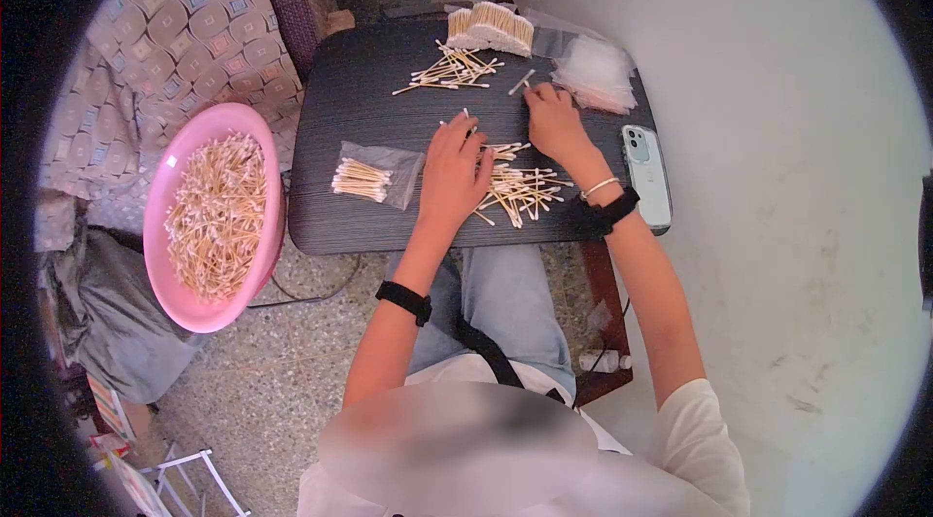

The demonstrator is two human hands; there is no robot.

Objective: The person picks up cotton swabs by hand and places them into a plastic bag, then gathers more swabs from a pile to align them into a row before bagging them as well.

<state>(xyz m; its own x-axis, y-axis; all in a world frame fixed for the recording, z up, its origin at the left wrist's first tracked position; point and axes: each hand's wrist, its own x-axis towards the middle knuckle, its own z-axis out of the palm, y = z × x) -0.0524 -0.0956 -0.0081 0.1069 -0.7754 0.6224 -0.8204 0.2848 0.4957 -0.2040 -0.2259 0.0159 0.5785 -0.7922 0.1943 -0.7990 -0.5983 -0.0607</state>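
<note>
My left hand (454,172) is over the middle of the dark table, its fingers curled, with a few white cotton tips showing at the fingertips. Under and beside its thumb lies a loose pile of cotton swabs (523,194). Farther right, my right hand (559,126) has its fingers pinched at a single cotton swab (522,82) near the table's back; the exact contact is hard to make out. A clear plastic bag with cotton swabs (362,180) lies left of my left hand. Another loose heap of cotton swabs (452,68) sits beyond it.
Bundled cotton swabs (493,28) stand at the table's back edge, beside a stack of clear bags (595,73). A phone (645,177) lies at the right edge. Left of the table, a pink basin (276,225) holds many swabs. A pale wall (777,225) is close on the right.
</note>
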